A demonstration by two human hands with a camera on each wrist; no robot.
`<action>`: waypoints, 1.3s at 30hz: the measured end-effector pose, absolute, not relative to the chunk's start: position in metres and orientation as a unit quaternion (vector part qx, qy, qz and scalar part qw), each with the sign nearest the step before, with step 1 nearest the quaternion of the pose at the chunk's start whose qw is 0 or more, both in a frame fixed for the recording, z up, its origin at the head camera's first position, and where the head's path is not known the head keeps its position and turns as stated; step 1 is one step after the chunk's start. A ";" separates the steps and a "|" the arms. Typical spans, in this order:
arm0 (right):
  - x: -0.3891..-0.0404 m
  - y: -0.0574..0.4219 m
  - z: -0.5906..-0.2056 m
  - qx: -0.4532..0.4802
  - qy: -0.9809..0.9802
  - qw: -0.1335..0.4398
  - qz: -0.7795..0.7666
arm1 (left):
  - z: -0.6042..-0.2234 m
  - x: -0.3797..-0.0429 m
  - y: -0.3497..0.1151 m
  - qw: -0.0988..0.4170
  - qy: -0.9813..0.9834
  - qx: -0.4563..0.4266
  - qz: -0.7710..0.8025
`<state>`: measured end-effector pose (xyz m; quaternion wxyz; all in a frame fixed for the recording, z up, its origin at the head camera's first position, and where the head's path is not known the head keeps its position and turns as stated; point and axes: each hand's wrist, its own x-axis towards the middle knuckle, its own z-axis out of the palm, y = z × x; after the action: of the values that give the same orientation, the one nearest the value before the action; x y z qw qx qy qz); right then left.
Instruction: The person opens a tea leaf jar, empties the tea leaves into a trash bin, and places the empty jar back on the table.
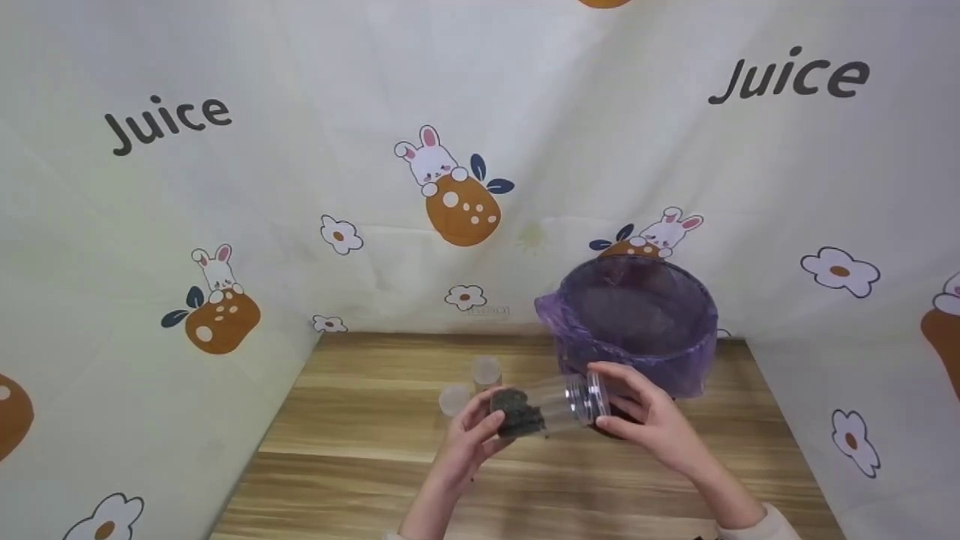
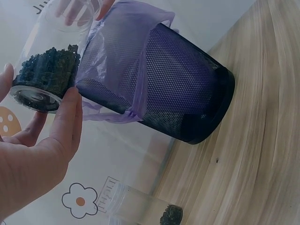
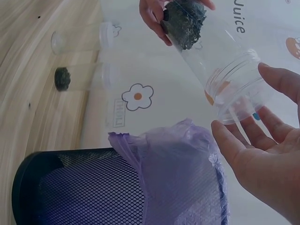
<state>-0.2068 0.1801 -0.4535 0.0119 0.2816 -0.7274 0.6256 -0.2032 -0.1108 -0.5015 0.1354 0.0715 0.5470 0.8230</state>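
Screw-top jar point(image 1: 553, 403): held in our left grip point(image 1: 468, 436); brace it.
Lid point(image 1: 598, 394): three o'clock, pinched in our right grip point(image 1: 646, 417); align squarely.

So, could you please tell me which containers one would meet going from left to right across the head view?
The left standing jar → the right standing jar → the tilted clear jar → the purple-lined bin.
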 end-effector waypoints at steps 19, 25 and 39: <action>-0.206 0.194 -0.459 0.281 -0.733 0.047 0.618 | -0.502 -0.204 -0.111 0.136 0.544 0.066 0.826; -0.206 0.199 -0.460 0.281 -0.728 0.059 0.623 | -0.503 -0.204 -0.112 0.135 0.545 0.067 0.825; -0.207 0.214 -0.461 0.261 -0.733 0.072 0.624 | -0.505 -0.203 -0.113 0.131 0.543 0.085 0.825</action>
<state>-0.2070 0.2136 -0.4610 0.0725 0.2609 -0.7326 0.6245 -0.2033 -0.1129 -0.5049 0.1306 0.0850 0.5428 0.8253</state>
